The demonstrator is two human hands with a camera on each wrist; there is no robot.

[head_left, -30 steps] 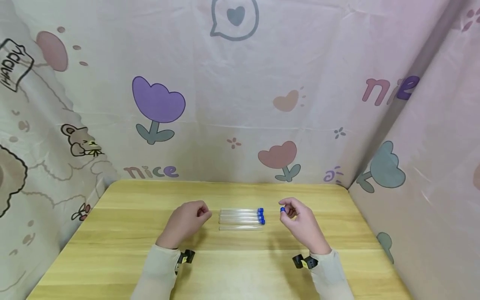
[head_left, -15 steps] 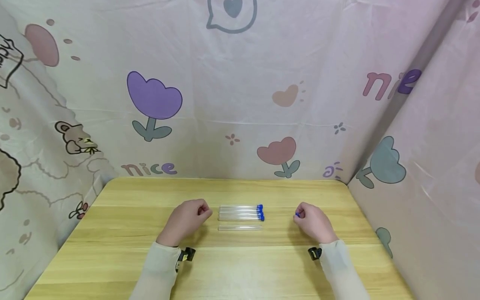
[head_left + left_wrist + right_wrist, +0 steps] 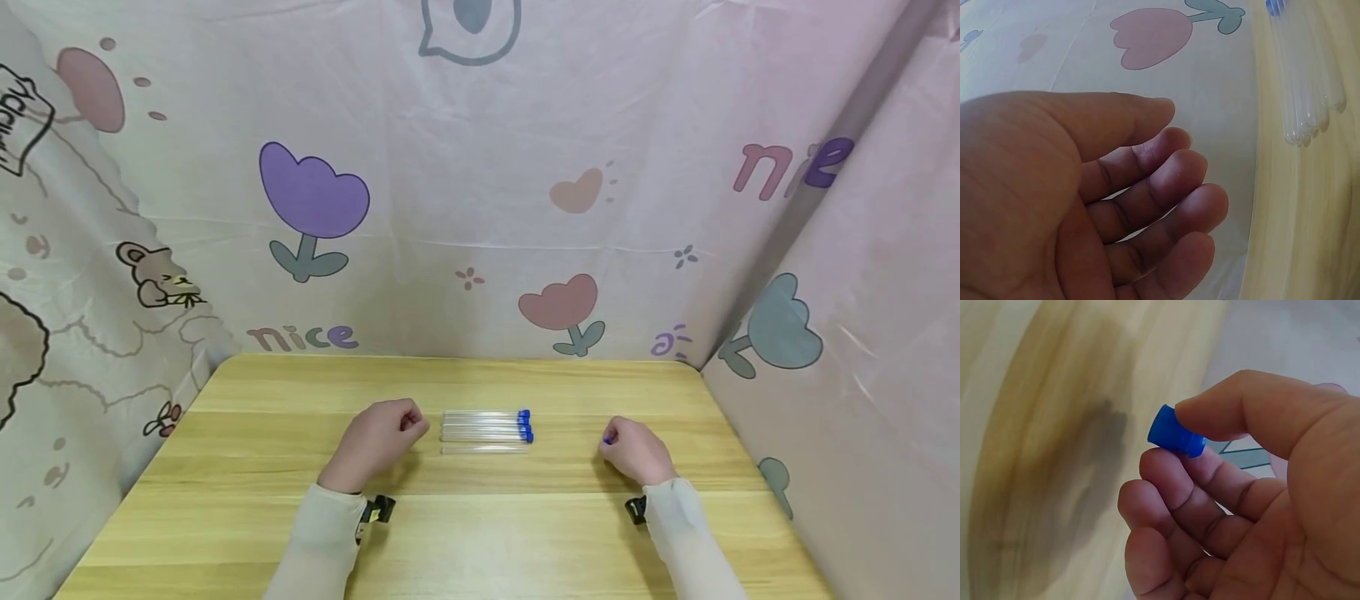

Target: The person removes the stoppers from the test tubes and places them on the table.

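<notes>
Pinching a likely light, springy cap (image 3: 1169,431) by its side in right grip (image 3: 637,450), right of the tubes (image 3: 483,429); holding nothing in loose left grip (image 3: 372,443).

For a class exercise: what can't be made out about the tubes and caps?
Head view: exact count of capped tubes, too small and tightly packed.
Left wrist view: most of their caps, cut off by the top edge.
Right wrist view: part of the blue cap, covered by the right hand.
</notes>
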